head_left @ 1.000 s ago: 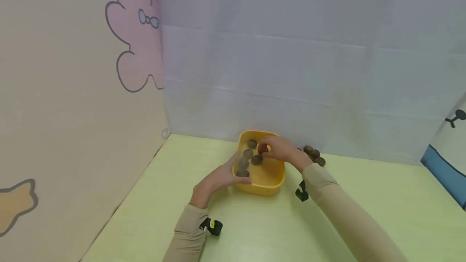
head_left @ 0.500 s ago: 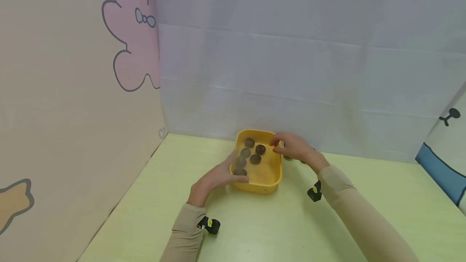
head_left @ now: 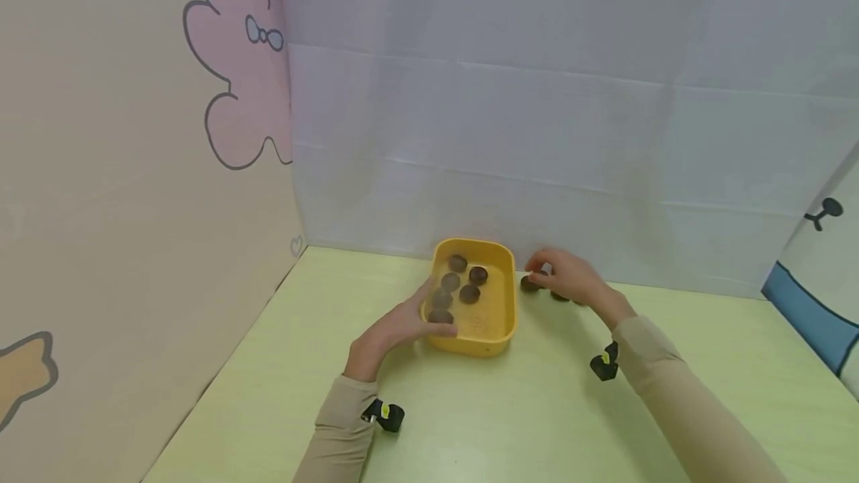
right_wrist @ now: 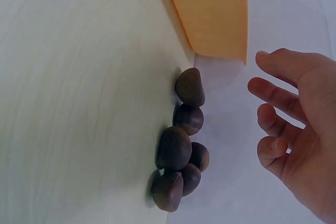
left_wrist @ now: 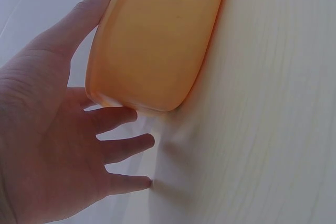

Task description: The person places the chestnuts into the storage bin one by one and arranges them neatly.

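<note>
The yellow plastic tray (head_left: 470,347), a deep rectangle with rounded corners, stands on the pale green tabletop (head_left: 483,423), its far side close to the hanging pale lavender cloth (head_left: 483,140). Six round, dark-brown chestnuts (head_left: 478,275) show inside it from the head view, some of them hazy; the left wrist view gives only the tray's outer wall.

The left hand (head_left: 396,325) holds the tray's near-left corner, thumb across the rim and fingers against the outer left side. Its wrist view adds that the last two fingers stand spread, off the tray. Right of the tray, the right hand (head_left: 570,278) seems from the head to pinch a nut, but its own wrist view shows fingertips apart, holding nothing, with a gap to the nuts. That view also counts what the hand mostly hides: six loose brown chestnuts (right_wrist: 174,148) in a bunched line beyond the tray's far-right corner, the first near the tray without touching.

There the cloth rises right behind the nuts, leaving little depth; on the tray's near side the tabletop runs out broadly.
</note>
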Tool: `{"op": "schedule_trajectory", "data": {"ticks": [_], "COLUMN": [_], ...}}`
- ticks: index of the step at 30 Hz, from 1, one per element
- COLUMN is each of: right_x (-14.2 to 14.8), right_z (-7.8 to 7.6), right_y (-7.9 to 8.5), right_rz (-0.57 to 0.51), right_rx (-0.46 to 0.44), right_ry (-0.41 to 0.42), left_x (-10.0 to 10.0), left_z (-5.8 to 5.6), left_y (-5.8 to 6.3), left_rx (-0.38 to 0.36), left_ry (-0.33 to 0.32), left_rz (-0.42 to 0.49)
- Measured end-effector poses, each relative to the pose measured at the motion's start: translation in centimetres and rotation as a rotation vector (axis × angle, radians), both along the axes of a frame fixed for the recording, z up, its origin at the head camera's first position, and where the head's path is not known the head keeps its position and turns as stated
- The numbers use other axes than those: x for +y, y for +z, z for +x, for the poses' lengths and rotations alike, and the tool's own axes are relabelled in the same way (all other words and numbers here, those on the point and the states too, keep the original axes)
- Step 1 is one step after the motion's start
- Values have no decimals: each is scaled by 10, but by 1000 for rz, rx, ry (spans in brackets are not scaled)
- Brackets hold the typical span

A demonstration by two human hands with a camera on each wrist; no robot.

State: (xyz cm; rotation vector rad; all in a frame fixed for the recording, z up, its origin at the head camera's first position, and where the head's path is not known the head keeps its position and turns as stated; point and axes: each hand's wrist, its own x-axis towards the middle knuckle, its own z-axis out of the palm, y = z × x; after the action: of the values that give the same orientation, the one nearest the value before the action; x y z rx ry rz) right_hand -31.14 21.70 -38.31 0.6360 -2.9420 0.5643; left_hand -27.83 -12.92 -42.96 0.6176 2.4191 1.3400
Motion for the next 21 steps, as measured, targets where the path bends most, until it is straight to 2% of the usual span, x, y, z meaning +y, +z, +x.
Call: {"op": "schedule_trajectory", "data": {"ticks": [7,21], "right_x": [21,56], "right_z": [6,16], "right_y": [-9,-39], "right_rz": [-10,-53], "right_rx": [8,6], "right_ry": [6,-78], "left_x": [0,1], "left_z": [-1,-2], "left_y": [-2,-3], "left_rx": [6,-2], "left_ry": [4,14], "left_rz": [-18,-15]}}
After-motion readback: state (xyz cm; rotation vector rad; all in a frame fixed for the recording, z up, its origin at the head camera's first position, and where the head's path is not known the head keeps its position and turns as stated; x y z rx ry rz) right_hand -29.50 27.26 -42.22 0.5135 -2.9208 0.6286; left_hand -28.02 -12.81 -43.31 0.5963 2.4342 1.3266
